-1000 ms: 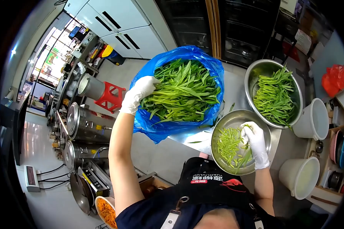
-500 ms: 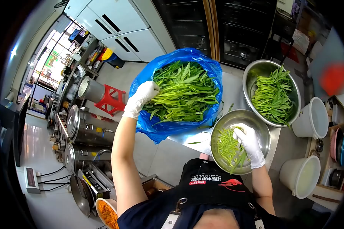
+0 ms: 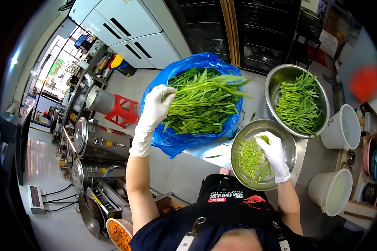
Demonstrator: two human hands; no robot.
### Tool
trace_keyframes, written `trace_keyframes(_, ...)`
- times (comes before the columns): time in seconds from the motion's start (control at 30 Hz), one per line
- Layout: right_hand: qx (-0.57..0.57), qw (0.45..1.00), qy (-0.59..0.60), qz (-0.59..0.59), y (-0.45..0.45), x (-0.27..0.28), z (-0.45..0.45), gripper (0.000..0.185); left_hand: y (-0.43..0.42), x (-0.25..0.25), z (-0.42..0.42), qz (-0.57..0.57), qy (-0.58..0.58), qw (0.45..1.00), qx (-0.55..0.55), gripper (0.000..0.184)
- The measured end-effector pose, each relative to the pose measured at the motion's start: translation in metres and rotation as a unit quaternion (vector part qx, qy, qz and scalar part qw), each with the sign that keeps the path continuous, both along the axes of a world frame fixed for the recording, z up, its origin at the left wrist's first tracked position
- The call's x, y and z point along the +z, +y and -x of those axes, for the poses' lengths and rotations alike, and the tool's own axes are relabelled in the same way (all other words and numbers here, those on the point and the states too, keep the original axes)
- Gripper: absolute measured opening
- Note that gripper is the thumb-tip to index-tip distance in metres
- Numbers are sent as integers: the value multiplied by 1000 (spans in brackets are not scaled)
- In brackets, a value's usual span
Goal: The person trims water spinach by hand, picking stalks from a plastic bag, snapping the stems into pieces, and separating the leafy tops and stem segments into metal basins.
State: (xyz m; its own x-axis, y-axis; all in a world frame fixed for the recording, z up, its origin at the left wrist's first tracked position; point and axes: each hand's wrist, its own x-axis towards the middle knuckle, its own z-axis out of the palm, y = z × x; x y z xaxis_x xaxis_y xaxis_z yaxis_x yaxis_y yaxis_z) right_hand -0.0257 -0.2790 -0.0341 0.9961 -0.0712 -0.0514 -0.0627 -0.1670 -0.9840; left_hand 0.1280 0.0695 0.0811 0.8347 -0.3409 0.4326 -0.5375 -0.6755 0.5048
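My left hand (image 3: 157, 106), in a white glove, is closed on the stem end of a leafy green stalk (image 3: 213, 85), which looks like water spinach. It holds the stalk above a heap of the same greens (image 3: 203, 111) in a blue plastic bag (image 3: 157, 140). My right hand (image 3: 274, 157), also gloved, is over a steel bowl (image 3: 290, 140), its fingers pinched around a small green piece (image 3: 264, 138). Short cut stems (image 3: 250, 159) and a few leaves lie in that bowl. Behind it, a second steel bowl (image 3: 273, 81) holds longer leafy stalks (image 3: 297, 104).
The bag and bowls stand on a metal table (image 3: 255, 94). Two white buckets (image 3: 337, 127) are at the right. On the left are a red stool (image 3: 122, 109), large steel pots (image 3: 100, 140) and a bowl of orange shreds (image 3: 120, 234). Fridges (image 3: 125, 31) stand behind.
My left hand has lifted a stalk up from the heap, its leafy end swinging out to the right. My right hand stays over the bowl, its fingers slightly shifted.
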Motion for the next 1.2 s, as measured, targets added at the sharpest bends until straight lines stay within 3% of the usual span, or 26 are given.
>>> trace_keyframes(0.2, -39, 986, -147, 63, 20, 46, -20, 12, -24, -4, 38, -31, -104, 994, -27, 14)
trace_keyframes(0.27, -45, 960, -249, 121, 27, 54, -32, 14, -29, -7, 48, -30, -110, 993, -34, 16)
trace_keyframes(0.37, -27, 930, -292, 219, 39, 66, -47, 14, -36, -8, 61, -43, -119, 990, -57, 17)
trace_keyframes(0.77, 68, 922, -263, 275, 55, 49, -62, 15, -49, -26, 83, -14, -91, 994, -53, 16)
trace_keyframes(0.97, 49, 959, -188, 208, 56, 38, -61, 11, -49, -48, 84, -33, -80, 996, -30, 17)
trace_keyframes(1.07, 44, 996, -57, 60, 52, 20, -69, 13, -57, -60, 88, -44, -95, 994, -38, 18)
trace_keyframes(1.2, -44, 989, -44, -131, 34, 3, -73, 12, -65, -70, 97, -60, -92, 994, -18, 18)
